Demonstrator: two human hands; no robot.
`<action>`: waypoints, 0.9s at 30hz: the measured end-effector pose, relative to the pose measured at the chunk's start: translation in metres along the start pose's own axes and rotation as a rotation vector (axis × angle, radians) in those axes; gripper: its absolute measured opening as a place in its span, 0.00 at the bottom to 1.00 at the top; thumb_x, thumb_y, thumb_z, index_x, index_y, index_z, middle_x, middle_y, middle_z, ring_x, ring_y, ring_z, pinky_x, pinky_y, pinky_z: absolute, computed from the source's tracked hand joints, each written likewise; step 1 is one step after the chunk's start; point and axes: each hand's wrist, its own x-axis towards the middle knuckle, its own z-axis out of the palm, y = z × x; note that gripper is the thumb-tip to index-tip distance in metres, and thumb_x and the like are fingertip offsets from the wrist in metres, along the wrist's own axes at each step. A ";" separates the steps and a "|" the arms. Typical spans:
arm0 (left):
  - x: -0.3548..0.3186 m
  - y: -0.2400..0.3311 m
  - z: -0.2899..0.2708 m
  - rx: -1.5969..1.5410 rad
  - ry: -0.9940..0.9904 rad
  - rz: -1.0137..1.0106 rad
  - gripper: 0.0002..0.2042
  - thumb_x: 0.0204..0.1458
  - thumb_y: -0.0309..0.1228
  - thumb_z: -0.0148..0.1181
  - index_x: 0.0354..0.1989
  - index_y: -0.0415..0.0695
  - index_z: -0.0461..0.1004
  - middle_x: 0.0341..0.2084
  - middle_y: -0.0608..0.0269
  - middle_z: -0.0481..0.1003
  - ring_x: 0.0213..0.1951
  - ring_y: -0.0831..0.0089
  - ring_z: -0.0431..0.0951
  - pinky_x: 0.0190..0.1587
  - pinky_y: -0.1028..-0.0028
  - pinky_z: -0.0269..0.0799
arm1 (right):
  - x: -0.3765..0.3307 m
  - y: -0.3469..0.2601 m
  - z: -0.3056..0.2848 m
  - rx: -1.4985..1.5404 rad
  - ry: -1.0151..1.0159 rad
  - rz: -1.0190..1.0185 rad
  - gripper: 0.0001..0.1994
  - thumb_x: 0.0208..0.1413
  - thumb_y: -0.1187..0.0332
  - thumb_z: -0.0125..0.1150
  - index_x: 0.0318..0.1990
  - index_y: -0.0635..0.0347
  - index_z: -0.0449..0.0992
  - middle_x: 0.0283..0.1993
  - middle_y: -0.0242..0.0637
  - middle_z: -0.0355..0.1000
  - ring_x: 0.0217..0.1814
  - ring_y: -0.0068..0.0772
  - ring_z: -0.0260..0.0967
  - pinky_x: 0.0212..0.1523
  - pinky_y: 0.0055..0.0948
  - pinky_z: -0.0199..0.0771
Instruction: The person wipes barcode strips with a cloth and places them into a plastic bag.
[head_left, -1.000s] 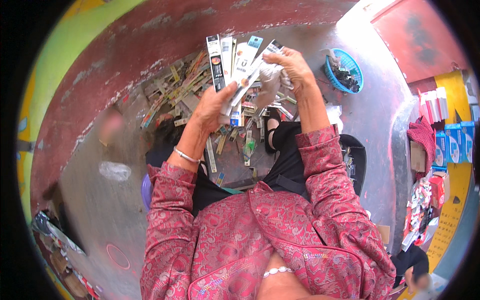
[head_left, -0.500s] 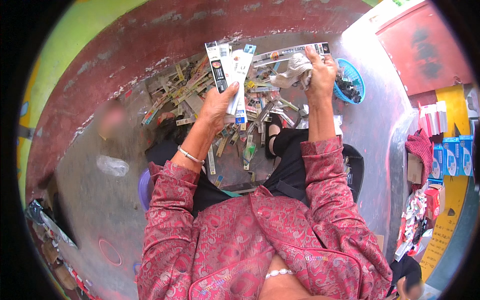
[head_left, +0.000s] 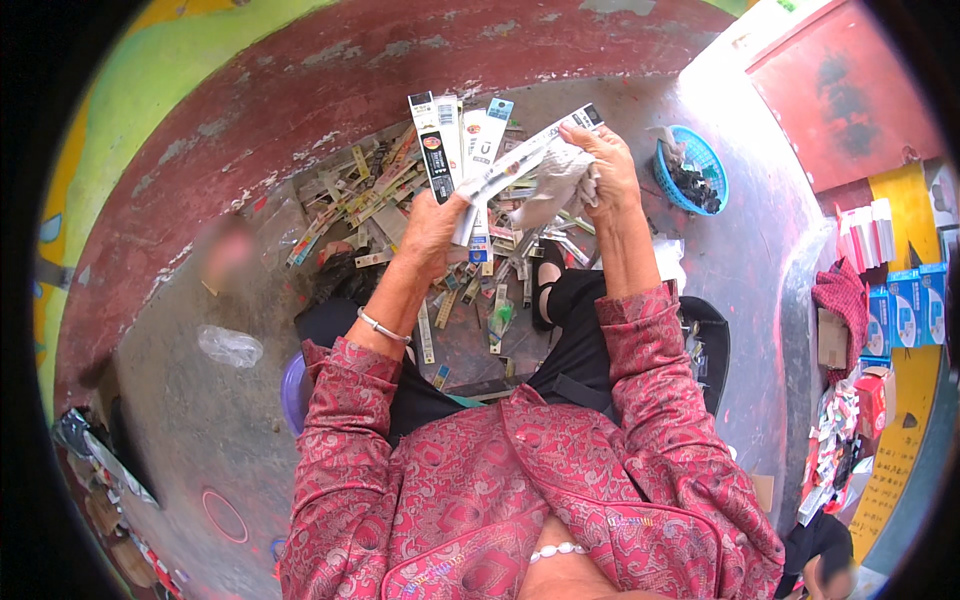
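Observation:
My left hand [head_left: 432, 230] grips a fan of several long, narrow printed packets [head_left: 458, 140], held upright above a pile of similar packets [head_left: 400, 215] on the floor. My right hand [head_left: 606, 170] holds a crumpled white cloth [head_left: 556, 185] and pinches one long white packet [head_left: 530, 155], which slants across from the fan in the left hand up to the right. Both forearms wear red patterned sleeves; a silver bangle sits on the left wrist.
A blue basket [head_left: 695, 165] with dark scraps stands at the upper right. A clear plastic bag [head_left: 228, 346] lies on the grey floor at the left. Boxes and packages [head_left: 905, 300] are stacked along the right. A red wall base curves behind the pile.
The right hand pulled a long white packet out to the right, then brought it back toward the fan in the left hand, with the cloth against it.

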 end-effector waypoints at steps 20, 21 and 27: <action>-0.006 0.002 0.006 0.050 -0.160 0.022 0.09 0.45 0.29 0.60 0.33 0.39 0.72 0.26 0.66 0.73 0.26 0.80 0.72 0.31 0.79 0.68 | 0.001 0.006 0.014 -0.957 0.382 -0.441 0.15 0.40 0.58 0.64 0.26 0.62 0.74 0.21 0.43 0.72 0.25 0.32 0.72 0.29 0.30 0.70; -0.004 -0.001 0.005 0.085 -0.157 0.037 0.08 0.45 0.29 0.60 0.33 0.39 0.72 0.26 0.66 0.73 0.26 0.80 0.72 0.30 0.79 0.68 | -0.003 0.001 0.019 -0.920 0.343 -0.463 0.15 0.40 0.58 0.64 0.26 0.62 0.75 0.21 0.43 0.72 0.25 0.32 0.72 0.28 0.30 0.70; 0.004 -0.017 0.011 0.505 -0.153 0.274 0.09 0.45 0.28 0.57 0.32 0.36 0.71 0.21 0.67 0.72 0.24 0.81 0.69 0.27 0.78 0.66 | -0.012 0.019 0.028 -0.953 0.036 -0.394 0.12 0.43 0.64 0.62 0.29 0.66 0.76 0.22 0.37 0.72 0.24 0.21 0.67 0.27 0.24 0.67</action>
